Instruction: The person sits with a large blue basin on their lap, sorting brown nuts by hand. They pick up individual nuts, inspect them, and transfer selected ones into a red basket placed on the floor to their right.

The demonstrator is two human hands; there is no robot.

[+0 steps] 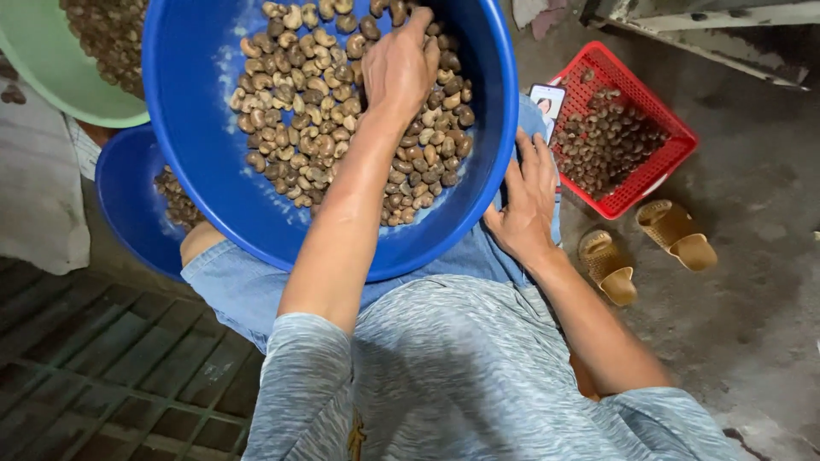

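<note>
From where I watch, the big round blue plastic basin [205, 128] sits tilted on the person's lap, on the denim-covered thighs [239, 286], which I judge keeps the heap of brown cashew nuts in their shells [342, 128] within easy reach and gathered toward the low side. The left hand [400, 68] reaches into that heap, palm down, fingers curled into the nuts; I cannot tell whether it has closed on any, since the fingertips are buried among them. The right hand [525, 201] lies flat and spread against the basin's outer rim and the thigh, holding nothing, apparently steadying the basin so it does not slide off.

Around this, a second blue plastic basin [128, 205] with a smaller lot of nuts lies lower on the left, partly hidden under the big one. A pale green plastic bowl [51, 68], also holding nuts, shows at the top left corner. On the right, a red slotted plastic basket [662, 162] with darker nuts stands on the concrete floor [752, 282], and a smartphone [547, 101] with a lit screen lies between the basket and the knee. A pair of tan plastic slippers [649, 248] rests just below the basket. A dark metal floor grate [111, 367] fills the lower left. The big basin blocks the view of much of what lies beneath it.
</note>
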